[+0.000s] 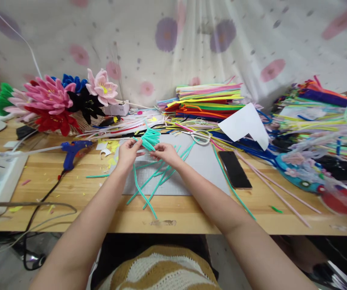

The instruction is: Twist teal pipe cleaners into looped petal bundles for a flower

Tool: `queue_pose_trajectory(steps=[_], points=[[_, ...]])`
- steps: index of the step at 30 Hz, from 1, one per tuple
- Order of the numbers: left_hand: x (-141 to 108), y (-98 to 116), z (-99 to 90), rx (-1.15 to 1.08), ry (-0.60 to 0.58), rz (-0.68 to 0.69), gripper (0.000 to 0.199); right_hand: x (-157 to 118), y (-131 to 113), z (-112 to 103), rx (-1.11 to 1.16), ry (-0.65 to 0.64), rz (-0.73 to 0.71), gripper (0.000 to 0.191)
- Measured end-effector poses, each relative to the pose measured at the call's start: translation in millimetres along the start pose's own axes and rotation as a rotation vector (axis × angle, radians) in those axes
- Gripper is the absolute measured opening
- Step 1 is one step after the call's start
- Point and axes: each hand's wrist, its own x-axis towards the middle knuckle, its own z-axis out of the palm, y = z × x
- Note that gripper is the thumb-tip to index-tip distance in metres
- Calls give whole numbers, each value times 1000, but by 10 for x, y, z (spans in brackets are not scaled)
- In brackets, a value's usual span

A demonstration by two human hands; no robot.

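A bundle of bent turquoise pipe cleaners (pixel 150 138) is held up between both hands, over a grey mat (pixel 203 173). My left hand (pixel 130 152) pinches its left side, with thumb and fingers closed. From the right, my right hand (pixel 165 154) grips the lower edge of the same bundle with its fingertips. Below the hands, several loose turquoise pipe cleaners (pixel 153 189) lie crossed on the mat and reach over its front edge. White-handled scissors (pixel 201 137) rest at the mat's back right.
Left stands a blue glue gun (pixel 70 153) with a trailing cord, near a white power strip (pixel 2 181). Fuzzy flowers (pixel 49 96) fill the back left. Colourful pipe cleaner stacks (pixel 206 100) line the back. A phone (pixel 235 169) and white paper (pixel 246 125) lie right.
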Motion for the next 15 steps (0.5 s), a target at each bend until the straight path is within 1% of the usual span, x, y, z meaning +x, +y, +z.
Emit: queue_pose_trajectory(steps=[3, 9, 10, 12, 14, 15], points=[[5, -6, -3, 22, -1, -18, 40, 0, 45, -6, -158, 27, -73, 8], [3, -57, -21, 86, 8, -22, 41, -99, 88, -3, -424, 61, -99, 8], [3, -70, -26, 99, 7, -25, 40, -116, 70, -17, -467, 36, -92, 8], [7, -93, -39, 127, 4, -28, 38, -142, -5, -73, -527, -79, -38, 7], [16, -105, -52, 161, -5, -31, 36, -149, -131, -156, -565, -213, 25, 9], [22, -106, -58, 184, -15, -38, 35, -144, -208, -199, -604, -237, 23, 12]])
